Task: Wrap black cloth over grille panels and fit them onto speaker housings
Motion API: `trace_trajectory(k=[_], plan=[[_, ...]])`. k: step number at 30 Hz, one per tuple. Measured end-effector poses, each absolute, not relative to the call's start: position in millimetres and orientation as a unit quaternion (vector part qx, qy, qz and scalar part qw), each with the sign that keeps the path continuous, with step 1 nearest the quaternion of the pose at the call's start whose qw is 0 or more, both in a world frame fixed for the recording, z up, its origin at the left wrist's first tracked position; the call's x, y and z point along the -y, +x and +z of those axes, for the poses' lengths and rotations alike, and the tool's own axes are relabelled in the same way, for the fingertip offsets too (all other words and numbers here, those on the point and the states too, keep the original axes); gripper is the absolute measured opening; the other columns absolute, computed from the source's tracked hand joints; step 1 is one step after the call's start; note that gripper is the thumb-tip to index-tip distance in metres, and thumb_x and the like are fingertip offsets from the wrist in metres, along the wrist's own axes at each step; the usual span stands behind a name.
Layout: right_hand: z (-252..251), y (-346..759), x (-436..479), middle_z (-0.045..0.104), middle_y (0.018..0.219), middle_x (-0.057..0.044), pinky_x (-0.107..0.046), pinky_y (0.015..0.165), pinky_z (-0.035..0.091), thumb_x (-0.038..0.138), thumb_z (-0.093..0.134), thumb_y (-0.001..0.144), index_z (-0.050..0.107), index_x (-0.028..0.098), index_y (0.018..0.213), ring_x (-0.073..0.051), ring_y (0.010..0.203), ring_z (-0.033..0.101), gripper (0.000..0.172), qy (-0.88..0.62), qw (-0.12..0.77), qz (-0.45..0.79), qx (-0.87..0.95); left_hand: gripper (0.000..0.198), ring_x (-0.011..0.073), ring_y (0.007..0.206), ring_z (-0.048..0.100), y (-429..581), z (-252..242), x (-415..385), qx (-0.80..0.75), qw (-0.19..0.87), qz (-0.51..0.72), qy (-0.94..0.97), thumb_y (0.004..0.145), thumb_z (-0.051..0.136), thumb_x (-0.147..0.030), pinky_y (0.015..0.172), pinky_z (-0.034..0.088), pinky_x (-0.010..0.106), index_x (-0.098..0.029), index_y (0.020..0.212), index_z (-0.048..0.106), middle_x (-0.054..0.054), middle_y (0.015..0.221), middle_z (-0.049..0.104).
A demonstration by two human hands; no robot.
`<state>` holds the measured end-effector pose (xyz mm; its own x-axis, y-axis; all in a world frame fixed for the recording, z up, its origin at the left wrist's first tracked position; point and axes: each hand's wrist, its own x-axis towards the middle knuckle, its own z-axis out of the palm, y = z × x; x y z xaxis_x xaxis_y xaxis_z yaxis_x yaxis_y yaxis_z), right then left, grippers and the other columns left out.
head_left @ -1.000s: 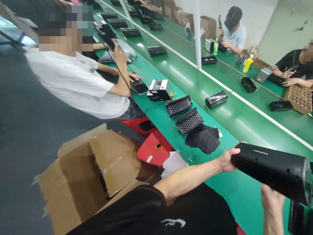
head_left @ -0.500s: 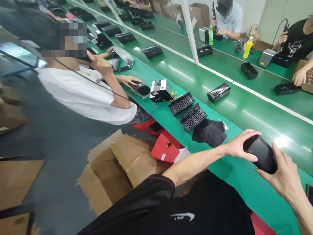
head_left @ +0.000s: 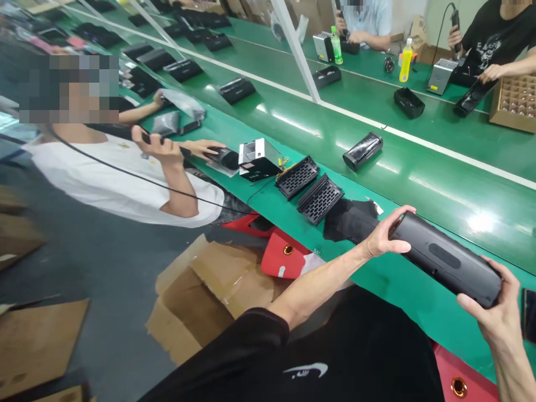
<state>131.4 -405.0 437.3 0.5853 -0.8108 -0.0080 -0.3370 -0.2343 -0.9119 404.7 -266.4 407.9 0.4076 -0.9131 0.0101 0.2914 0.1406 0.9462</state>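
Observation:
A long black speaker housing (head_left: 448,258) is held between my hands over the green bench, its long side with an oval patch facing up. My left hand (head_left: 387,234) grips its left end, thumb on the near side. The right end is in my right hand (head_left: 494,296), with the thumb below and fingers around the far edge. Left of my left hand lie dark cloth-like sheets (head_left: 350,219) and two black perforated grilles, one (head_left: 320,199) nearer and one (head_left: 297,177) farther.
Along the far side runs a green conveyor (head_left: 422,192) carrying a glossy black housing (head_left: 363,151). A white-shirted person at the left works beside a box-shaped device (head_left: 258,159). An open carton (head_left: 201,301) stands on the floor. A phone-like object (head_left: 529,315) lies at the right edge.
The housing has turned from end-on to lengthwise, and my hands are farther apart on its ends. The view has shifted. Across the conveyor, a person's hands have moved on another black housing.

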Motion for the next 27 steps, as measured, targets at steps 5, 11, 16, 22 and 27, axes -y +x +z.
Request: trace_trajectory(k=[5, 11, 16, 22, 27], plan=[[433, 125, 408, 0.040, 0.164, -0.021, -0.052, 0.108, 0.045, 0.065, 0.089, 0.066, 0.028, 0.024, 0.166, -0.039, 0.138, 0.050, 0.124, -0.715, 0.544, -0.152, -0.411, 0.094, 0.0284, 0.113, 0.061, 398, 384, 266, 0.250, 0.708, -0.468, 0.465, 0.058, 0.091, -0.047, 0.097, 0.050, 0.038, -0.025, 0.143, 0.057, 0.009, 0.133, 0.061], [436, 122, 396, 0.045, 0.163, -0.015, -0.049, 0.112, 0.043, 0.050, 0.092, 0.070, 0.042, 0.030, 0.160, -0.036, 0.136, 0.053, 0.105, -0.645, 0.610, -0.207, -0.411, 0.094, 0.0281, 0.113, 0.061, 404, 394, 258, 0.295, 0.695, -0.468, 0.459, 0.060, 0.092, -0.044, 0.096, 0.050, 0.037, -0.027, 0.144, 0.056, 0.008, 0.129, 0.062], [398, 135, 405, 0.062, 0.137, -0.009, -0.045, 0.101, 0.051, 0.060, 0.092, 0.065, 0.052, 0.031, 0.153, -0.031, 0.114, 0.062, 0.101, -0.536, 0.657, -0.200, -0.491, 0.089, 0.0335, 0.123, 0.061, 398, 372, 271, 0.204, 0.634, -0.494, 0.559, 0.065, 0.087, -0.055, 0.111, 0.046, 0.047, -0.024, 0.143, 0.058, 0.008, 0.130, 0.066], [351, 126, 412, 0.071, 0.115, -0.003, -0.036, 0.075, 0.058, 0.073, 0.086, 0.067, 0.059, 0.031, 0.143, -0.025, 0.095, 0.066, 0.090, -0.399, 0.684, -0.064, -0.608, 0.097, 0.0378, 0.156, 0.040, 386, 334, 279, 0.068, 0.481, -0.610, 0.626, 0.067, 0.086, -0.061, 0.129, 0.030, 0.050, -0.022, 0.150, 0.056, 0.015, 0.165, 0.050], [338, 124, 400, 0.070, 0.118, 0.000, -0.030, 0.087, 0.055, 0.055, 0.100, 0.052, 0.062, 0.029, 0.136, -0.021, 0.104, 0.065, 0.096, -0.379, 0.694, -0.152, -0.593, 0.095, 0.0356, 0.152, 0.047, 366, 320, 280, 0.012, 0.491, -0.559, 0.668, 0.070, 0.083, -0.055, 0.128, 0.035, 0.045, -0.013, 0.151, 0.056, 0.018, 0.163, 0.052]])
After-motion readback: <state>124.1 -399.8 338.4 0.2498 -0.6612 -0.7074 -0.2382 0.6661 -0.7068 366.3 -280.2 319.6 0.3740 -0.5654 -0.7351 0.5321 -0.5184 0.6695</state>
